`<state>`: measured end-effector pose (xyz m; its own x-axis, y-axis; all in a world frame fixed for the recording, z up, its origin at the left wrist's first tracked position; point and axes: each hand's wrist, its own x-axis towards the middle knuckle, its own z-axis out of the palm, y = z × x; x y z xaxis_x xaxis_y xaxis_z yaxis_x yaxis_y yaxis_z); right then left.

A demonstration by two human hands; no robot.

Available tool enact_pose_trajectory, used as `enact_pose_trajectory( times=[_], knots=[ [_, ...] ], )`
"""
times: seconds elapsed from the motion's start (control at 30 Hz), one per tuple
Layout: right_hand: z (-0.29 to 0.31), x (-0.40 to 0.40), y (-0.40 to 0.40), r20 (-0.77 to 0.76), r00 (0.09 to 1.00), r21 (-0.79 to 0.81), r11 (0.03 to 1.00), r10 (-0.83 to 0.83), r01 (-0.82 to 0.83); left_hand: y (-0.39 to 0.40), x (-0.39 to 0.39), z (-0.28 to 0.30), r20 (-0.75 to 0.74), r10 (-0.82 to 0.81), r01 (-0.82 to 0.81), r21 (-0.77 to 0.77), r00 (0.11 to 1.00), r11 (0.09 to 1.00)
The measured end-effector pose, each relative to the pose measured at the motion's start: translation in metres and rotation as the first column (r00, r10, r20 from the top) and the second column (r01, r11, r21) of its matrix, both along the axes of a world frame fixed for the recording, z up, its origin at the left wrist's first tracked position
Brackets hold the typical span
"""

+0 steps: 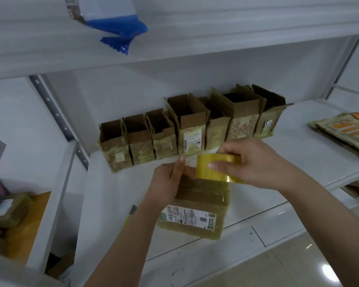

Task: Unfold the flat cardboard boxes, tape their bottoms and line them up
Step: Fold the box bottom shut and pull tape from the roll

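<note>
Cardboard box (197, 206) (brown, wrapped in old yellowish tape, white shipping label on its side) is held at the front of the white shelf (298, 154) by the left hand (170, 183). Yellow tape roll (216, 169) is gripped by the right hand (251, 162) above it. Seven opened boxes (187, 129) are lined up behind.

yellow tape roll (218, 168), brown cardboard boxes (182, 125), white shelf (311, 146), blue-and-white bag (112, 19)
</note>
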<state>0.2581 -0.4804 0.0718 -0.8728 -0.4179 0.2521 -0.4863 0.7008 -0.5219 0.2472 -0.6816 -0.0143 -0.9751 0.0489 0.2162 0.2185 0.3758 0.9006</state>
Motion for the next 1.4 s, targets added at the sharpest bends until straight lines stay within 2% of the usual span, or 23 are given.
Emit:
enact_pose_trajectory(
  times=[0.1, 0.17, 0.27, 0.47, 0.57, 0.63, 0.73, 0.8, 0.9, 0.93, 1.03, 1.17, 1.3, 1.4],
  knots=[
    [0.001, -0.007, -0.005, 0.291, 0.957, -0.286, 0.954, -0.003, 0.090, -0.002, 0.001, -0.001, -0.025, -0.019, 0.021, 0.078, 1.000, 0.997],
    [-0.003, -0.012, -0.003, 0.423, 0.904, -0.353, 0.930, 0.067, 0.097, -0.004, -0.002, -0.003, 0.000, 0.008, -0.008, 0.136, 1.000, 0.991],
    [-0.009, -0.016, 0.004, 0.516, 0.840, -0.417, 0.906, 0.165, 0.078, -0.010, -0.008, -0.005, 0.076, 0.005, -0.023, 0.236, 0.997, 0.972],
    [-0.006, -0.024, 0.005, 0.511, 0.852, -0.336, 0.939, 0.114, 0.077, -0.012, -0.009, -0.007, 0.089, 0.028, -0.059, 0.367, 0.996, 0.928],
    [-0.010, -0.020, 0.011, 0.536, 0.821, -0.450, 0.890, 0.199, 0.077, -0.016, -0.012, -0.006, 0.143, 0.032, -0.095, 0.464, 0.989, 0.881],
    [-0.012, -0.017, 0.015, 0.548, 0.804, -0.505, 0.858, 0.230, 0.099, -0.018, -0.014, -0.004, 0.157, 0.027, -0.099, 0.476, 0.987, 0.874],
    [-0.008, -0.020, 0.012, 0.514, 0.847, -0.409, 0.906, 0.133, 0.105, -0.021, -0.014, -0.001, 0.185, 0.033, -0.121, 0.488, 0.982, 0.865],
    [-0.003, -0.022, 0.004, 0.482, 0.874, -0.304, 0.947, 0.062, 0.101, -0.029, -0.012, -0.001, 0.165, 0.081, -0.142, 0.406, 0.983, 0.903],
    [0.000, -0.024, -0.010, 0.468, 0.884, -0.209, 0.973, 0.013, 0.096, -0.049, -0.011, -0.001, 0.074, 0.174, -0.185, 0.180, 0.982, 0.966],
    [0.000, -0.024, -0.015, 0.453, 0.891, -0.190, 0.976, -0.007, 0.104, -0.055, -0.011, -0.002, 0.085, 0.174, -0.188, 0.190, 0.981, 0.964],
    [-0.004, -0.028, -0.029, 0.366, 0.926, -0.135, 0.980, -0.090, 0.148, -0.065, -0.007, -0.007, 0.231, 0.147, -0.224, 0.358, 0.962, 0.906],
    [-0.007, -0.028, -0.042, 0.274, 0.952, -0.179, 0.965, -0.138, 0.192, -0.068, -0.003, -0.022, 0.337, 0.131, -0.285, 0.460, 0.932, 0.841],
    [-0.013, -0.032, -0.050, 0.223, 0.954, -0.178, 0.954, -0.200, 0.242, -0.067, -0.001, -0.039, 0.367, 0.125, -0.300, 0.472, 0.922, 0.829],
    [-0.016, -0.037, -0.053, 0.211, 0.952, -0.150, 0.956, -0.220, 0.254, -0.062, -0.001, -0.053, 0.438, 0.142, -0.327, 0.382, 0.888, 0.864]
  ],
)
